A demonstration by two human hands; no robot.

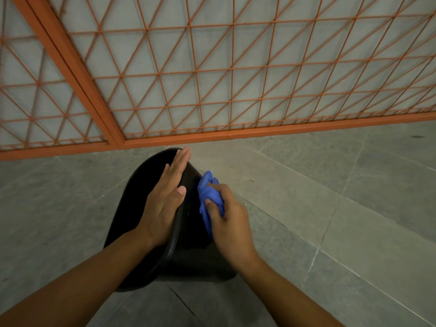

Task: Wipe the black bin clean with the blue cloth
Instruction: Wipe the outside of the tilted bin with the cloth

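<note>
Two hands on tilted glossy black plastic bin (188, 251) on grey tiled floor (330, 208). Right hand (230, 223) fingers curled, gripping bunched blue cloth (207, 194) against bin's side; left hand (165, 199) flat, fingers straight, bracing rim. Mid-wipe, probably; next: stroke onward, keep bracing. Orange metal grille (212, 79) behind.

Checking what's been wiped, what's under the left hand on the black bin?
The left hand lies flat over the black bin near its rim; the surface beneath is covered, so unseen.

An orange metal lattice fence (212, 74) stands along the far edge of the grey tiled floor (342, 197).
</note>
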